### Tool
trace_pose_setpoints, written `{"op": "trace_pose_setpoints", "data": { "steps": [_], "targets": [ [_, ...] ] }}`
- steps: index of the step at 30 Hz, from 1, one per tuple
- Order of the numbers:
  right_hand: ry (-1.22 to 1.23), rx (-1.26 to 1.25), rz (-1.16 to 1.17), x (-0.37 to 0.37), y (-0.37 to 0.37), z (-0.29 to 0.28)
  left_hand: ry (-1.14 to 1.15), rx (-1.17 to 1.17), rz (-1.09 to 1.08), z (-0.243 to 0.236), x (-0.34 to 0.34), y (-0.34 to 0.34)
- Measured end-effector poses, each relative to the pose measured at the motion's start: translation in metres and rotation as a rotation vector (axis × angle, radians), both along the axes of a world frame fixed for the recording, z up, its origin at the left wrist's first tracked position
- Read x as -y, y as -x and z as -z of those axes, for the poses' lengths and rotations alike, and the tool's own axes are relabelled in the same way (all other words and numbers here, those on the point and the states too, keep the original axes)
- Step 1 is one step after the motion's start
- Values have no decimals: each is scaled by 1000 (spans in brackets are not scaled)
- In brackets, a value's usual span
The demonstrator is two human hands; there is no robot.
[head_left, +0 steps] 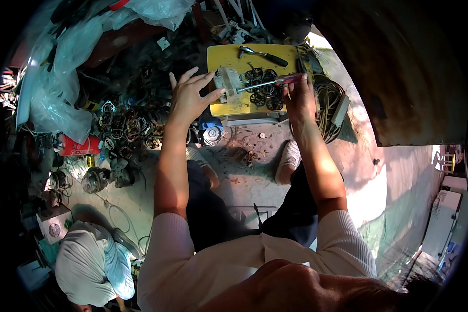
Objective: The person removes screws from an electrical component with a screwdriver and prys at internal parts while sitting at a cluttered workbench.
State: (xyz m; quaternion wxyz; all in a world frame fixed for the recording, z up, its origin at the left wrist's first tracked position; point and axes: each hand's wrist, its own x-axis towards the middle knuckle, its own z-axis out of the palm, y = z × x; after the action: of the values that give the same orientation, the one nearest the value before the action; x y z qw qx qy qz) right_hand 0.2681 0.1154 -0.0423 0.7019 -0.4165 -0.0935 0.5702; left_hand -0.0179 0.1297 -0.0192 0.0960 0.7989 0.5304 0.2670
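A screwdriver with a long metal shaft and red handle lies level in my right hand, which is closed around the handle. Its tip meets the right side of a grey, blocky metal part at the left of a yellow board. Left of that part, my left hand has its fingers spread; the index finger and thumb reach to its edge, and whether they press on it I cannot tell. Several black ring-shaped parts lie under and around the shaft. A ratchet wrench rests behind them.
Heaped rings and scrap parts lie to the left, with a red cylinder and clear plastic sheeting. Coiled cable is right of the board. Another person crouches at lower left. A rusty panel stands at right.
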Motion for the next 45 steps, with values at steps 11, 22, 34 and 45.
{"op": "trace_pose_setpoints", "data": {
  "steps": [11,22,34,45],
  "targets": [
    [-16,9,18,-1,17,-3,53,-59,-4,-14,9,9],
    [45,26,50,4,26,-13,46,-53,1,-11,8,9],
    [83,-54,42,4,17,-4,19,-49,17,-4,6,10],
    [-53,26,-34,8,1,10,73,-55,6,-9,5,1]
  ]
}}
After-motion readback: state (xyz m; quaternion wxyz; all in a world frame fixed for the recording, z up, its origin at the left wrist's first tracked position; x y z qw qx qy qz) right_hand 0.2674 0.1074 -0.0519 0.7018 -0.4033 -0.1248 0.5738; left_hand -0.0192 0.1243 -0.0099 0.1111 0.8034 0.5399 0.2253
